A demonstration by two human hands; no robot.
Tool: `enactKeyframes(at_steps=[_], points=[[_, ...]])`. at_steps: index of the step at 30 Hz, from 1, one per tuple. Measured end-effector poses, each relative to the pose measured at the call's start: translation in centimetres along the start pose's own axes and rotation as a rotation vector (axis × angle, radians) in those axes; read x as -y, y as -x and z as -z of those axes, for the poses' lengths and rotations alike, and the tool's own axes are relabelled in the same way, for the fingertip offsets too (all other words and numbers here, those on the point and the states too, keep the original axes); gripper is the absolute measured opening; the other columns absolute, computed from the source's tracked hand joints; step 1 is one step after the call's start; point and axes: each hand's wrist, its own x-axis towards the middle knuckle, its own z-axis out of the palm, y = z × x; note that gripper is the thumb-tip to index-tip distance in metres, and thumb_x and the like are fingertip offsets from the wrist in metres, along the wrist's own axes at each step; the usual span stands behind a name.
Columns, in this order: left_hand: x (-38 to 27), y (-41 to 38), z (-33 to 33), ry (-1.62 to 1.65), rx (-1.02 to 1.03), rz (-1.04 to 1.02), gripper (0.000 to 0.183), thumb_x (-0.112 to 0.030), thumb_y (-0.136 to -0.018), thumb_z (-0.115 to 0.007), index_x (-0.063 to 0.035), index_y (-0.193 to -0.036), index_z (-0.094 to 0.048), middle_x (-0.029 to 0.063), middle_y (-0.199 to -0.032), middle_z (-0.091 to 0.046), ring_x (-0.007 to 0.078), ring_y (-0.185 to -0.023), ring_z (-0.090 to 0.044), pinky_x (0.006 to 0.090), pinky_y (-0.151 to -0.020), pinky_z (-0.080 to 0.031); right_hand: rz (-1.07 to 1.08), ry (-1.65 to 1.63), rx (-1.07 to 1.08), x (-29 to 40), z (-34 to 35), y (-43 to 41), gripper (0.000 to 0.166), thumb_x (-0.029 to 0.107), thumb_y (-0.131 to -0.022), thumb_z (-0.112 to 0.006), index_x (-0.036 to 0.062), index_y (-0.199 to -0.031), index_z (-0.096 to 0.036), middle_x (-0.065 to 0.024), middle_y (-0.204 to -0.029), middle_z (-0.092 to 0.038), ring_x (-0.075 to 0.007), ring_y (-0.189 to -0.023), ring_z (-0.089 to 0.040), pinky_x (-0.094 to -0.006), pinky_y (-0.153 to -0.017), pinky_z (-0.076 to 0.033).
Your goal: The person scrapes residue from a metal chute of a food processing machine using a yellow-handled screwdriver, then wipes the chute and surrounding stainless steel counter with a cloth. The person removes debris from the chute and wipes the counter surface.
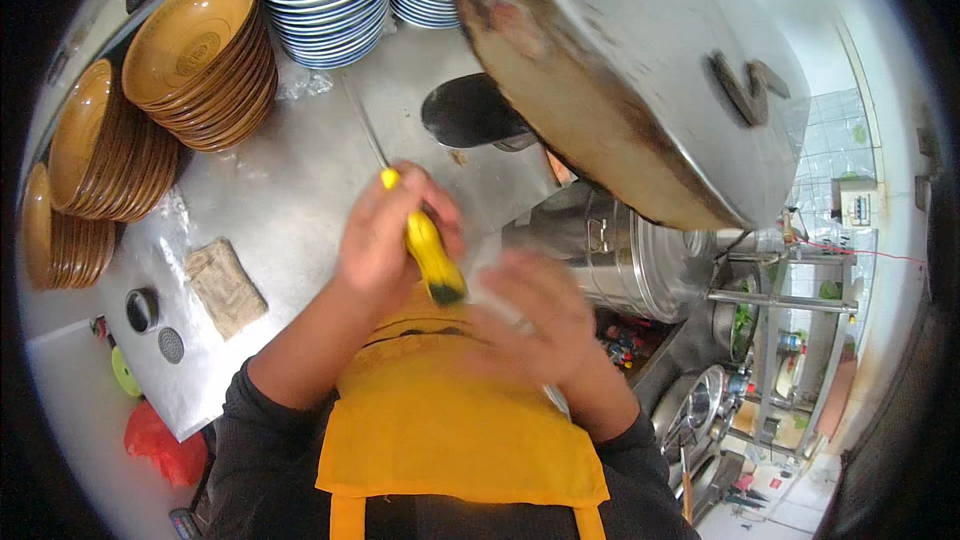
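A screwdriver with a yellow and black handle is gripped in my left hand, its thin metal shaft pointing away over the stainless steel counter. My right hand is motion-blurred, beside the handle's butt end and in front of the yellow apron. Something whitish and thin shows by its palm and wrist; I cannot tell what it is or whether the hand holds it. Above the right side looms a large metal housing with a brown-stained, dark-edged face. Under it lies a black oval-ended object.
Stacks of brown bowls and blue-rimmed white bowls stand along the far and left sides. A folded cloth, a dark ring and a perforated disc lie left. A lidded steel pot stands right, before a metal rack.
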Motion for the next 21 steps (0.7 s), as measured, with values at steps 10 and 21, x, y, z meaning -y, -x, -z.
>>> enactKeyframes(at_steps=[10,21], points=[[-0.4,-8.4,2.0,-0.394,-0.489,-0.442,0.025,-0.005,-0.082,-0.058,-0.0037,-0.106,-0.053,0.0041,-0.084,-0.057,0.0146,-0.067,-0.053,0.0276,-0.055,-0.045,-0.557,0.187,-0.401,-16.3,6.1,7.6,0.035,0.021,-0.079,-0.067,0.0040,-0.109,-0.061,-0.0309,-0.137,-0.035,-0.0446,-0.125,-0.039,-0.0448,-0.103,-0.036],[-3.7,-10.8,4.9,-0.809,-0.543,-0.554,0.023,-0.013,-0.085,-0.067,-0.0084,-0.106,-0.059,0.0009,-0.097,-0.062,0.0112,-0.076,-0.054,0.0256,-0.058,-0.041,-0.497,0.227,-0.612,-27.7,10.1,3.7,0.028,0.016,-0.075,-0.066,0.0044,-0.101,-0.063,-0.0332,-0.144,-0.021,-0.0438,-0.121,-0.045,-0.0416,-0.099,-0.041]])
